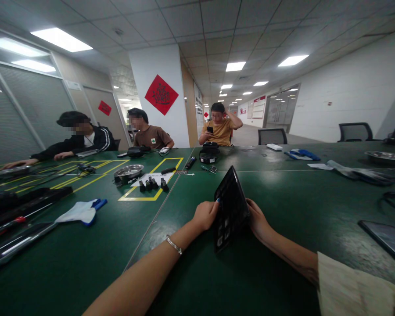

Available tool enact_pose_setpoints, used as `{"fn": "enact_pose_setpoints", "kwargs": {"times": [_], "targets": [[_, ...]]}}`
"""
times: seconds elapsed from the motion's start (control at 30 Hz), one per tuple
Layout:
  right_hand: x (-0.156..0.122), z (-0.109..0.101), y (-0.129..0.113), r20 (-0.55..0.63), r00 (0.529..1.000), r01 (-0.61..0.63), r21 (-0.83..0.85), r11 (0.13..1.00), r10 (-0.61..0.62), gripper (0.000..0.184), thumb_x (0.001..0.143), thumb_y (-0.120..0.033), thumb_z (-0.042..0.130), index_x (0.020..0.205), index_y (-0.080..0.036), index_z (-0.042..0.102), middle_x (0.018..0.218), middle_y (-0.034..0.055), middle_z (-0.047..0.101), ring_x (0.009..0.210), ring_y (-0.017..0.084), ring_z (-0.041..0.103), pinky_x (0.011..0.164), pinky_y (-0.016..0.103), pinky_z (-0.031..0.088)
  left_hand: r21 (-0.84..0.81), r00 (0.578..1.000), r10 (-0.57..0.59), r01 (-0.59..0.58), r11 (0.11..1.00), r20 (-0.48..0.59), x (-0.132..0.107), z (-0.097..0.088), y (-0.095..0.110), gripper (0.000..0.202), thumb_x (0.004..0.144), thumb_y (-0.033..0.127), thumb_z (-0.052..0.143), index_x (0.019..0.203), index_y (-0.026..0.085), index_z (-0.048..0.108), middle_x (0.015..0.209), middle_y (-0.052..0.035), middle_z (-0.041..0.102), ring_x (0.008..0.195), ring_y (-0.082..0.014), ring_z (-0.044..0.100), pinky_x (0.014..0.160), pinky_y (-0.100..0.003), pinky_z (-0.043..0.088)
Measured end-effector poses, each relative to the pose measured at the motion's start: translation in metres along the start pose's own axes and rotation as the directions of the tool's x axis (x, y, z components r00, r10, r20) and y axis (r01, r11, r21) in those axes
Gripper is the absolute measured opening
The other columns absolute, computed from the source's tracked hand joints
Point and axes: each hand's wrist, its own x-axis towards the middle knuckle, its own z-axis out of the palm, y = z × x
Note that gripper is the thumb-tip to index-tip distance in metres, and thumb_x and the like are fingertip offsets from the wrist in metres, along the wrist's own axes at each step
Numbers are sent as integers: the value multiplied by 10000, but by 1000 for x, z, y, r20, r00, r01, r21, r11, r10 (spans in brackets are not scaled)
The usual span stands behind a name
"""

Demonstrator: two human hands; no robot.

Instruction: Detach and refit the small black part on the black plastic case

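Observation:
A black tablet (231, 210), tilted up on edge above the green table, is held between both hands. Faint app icons show on its dark face. My left hand (204, 216) grips its left side, thumb pressed on the front. My right hand (256, 219) is closed around the right edge, its fingers partly hidden behind the tablet. On my left wrist is a silver bracelet (174, 245).
On the green table (181, 281) stand a steel bowl (129, 172) and several black cylinders (154, 184) inside yellow tape. Gloves (80, 212), pliers (209, 169) and a second dark tablet (383, 239) lie around. Three people sit across the table.

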Motion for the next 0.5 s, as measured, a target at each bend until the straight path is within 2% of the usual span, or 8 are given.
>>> {"fn": "enact_pose_setpoints", "kwargs": {"times": [0.1,0.23,0.33,0.5], "targets": [[-1,0,0,20,1000,1,0,1000,-1,376,627,-445,708,893,-220,567,860,7,634,767,181,588,647,289,469,158,999,48,-51,986,25,-3,-4,3,563,887,456,140,540,177,483,578,-65,511,585,-166,491,592,-265,296],[-3,0,-3,40,999,-11,-53,999,13,357,668,-436,665,929,-212,569,819,15,631,711,189,589,576,288,457,270,997,60,-73,960,55,-5,-8,8,568,902,442,163,633,169,581,686,-99,604,645,-177,544,617,-261,325],[-3,2,-6,19,998,-51,-80,996,53,350,665,-375,629,968,-213,566,776,3,624,662,189,582,510,273,429,320,998,43,-58,946,55,-5,-7,9,604,911,427,143,631,159,607,680,-113,613,647,-188,565,607,-271,326],[-3,4,-8,43,996,-73,26,997,72,432,645,-315,578,1064,-209,564,805,9,647,765,211,593,607,296,455,339,1000,3,-11,941,26,-4,-3,5,665,910,444,110,592,139,608,615,-129,594,632,-216,582,587,-295,308]]}}
